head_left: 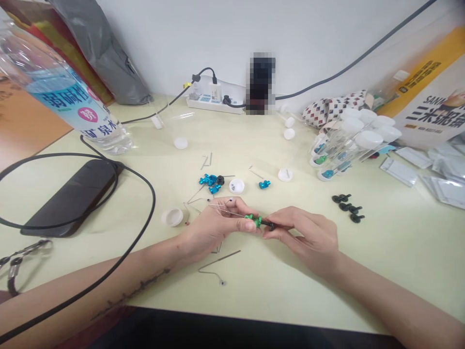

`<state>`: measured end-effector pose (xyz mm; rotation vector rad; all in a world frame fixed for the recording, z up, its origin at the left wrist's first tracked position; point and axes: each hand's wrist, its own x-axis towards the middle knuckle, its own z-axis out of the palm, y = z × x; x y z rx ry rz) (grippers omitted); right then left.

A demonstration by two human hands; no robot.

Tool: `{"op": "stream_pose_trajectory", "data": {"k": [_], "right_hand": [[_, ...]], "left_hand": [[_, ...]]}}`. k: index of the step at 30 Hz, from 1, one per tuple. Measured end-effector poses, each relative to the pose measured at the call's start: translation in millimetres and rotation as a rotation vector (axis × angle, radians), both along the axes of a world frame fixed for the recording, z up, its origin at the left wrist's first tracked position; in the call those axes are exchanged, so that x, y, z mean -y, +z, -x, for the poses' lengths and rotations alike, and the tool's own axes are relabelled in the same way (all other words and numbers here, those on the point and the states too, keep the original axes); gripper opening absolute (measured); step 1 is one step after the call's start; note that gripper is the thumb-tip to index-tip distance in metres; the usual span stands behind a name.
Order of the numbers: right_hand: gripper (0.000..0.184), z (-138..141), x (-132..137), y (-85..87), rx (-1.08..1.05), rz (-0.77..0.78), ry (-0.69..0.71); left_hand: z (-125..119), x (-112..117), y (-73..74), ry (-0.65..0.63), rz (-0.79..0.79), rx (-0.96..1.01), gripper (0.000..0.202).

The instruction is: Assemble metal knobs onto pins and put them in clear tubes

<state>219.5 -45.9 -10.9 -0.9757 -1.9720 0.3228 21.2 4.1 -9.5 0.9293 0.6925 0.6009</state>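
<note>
My left hand [221, 220] is closed around a small green metal fitting [253, 219], thumb in front of it. A thin bent wire [228, 211] runs left from the fitting across my fingers. In my right hand [308, 235], thumb and fingers pinch a black knobbed piece [269, 225] at the fitting's right end; whether it is screwed in I cannot tell. Behind my left hand lie blue metal fittings [209, 180], with a black knob [220, 180] beside them. Another blue fitting [265, 184] lies apart. A bent metal wire [218, 264] rests on the table below my hands.
White caps [237, 186] stand behind my hands, one holding tiny parts. Several black knobs [348, 207] lie at right, before capped clear tubes [348, 140]. At left are a phone [72, 198], a looping black cable [152, 194] over my forearm, and a water bottle [72, 97].
</note>
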Motion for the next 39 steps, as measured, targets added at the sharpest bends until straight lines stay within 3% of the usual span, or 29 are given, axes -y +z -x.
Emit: {"op": "stream_pose_trajectory", "data": {"k": [7, 23, 30, 39], "right_hand": [[0.014, 1.8, 3.1, -2.6, -0.049, 0.103, -0.045], [0.013, 0.7, 2.7, -4.5, -0.065, 0.184, -0.058], [0.012, 0.4, 1.9, -4.7, -0.032, 0.133, -0.048], [0.013, 1.3, 3.7, -3.2, -0.091, 0.239, -0.036]], "left_hand": [[0.0, -1.7, 0.0, 0.010, -0.052, -0.020, 0.014], [1.3, -2.1, -0.8, -0.006, -0.099, -0.032, 0.014], [1.3, -1.8, 0.2, -0.007, -0.078, -0.024, 0.015], [1.6, -1.7, 0.7, -0.007, -0.087, -0.009, 0.016]]}}
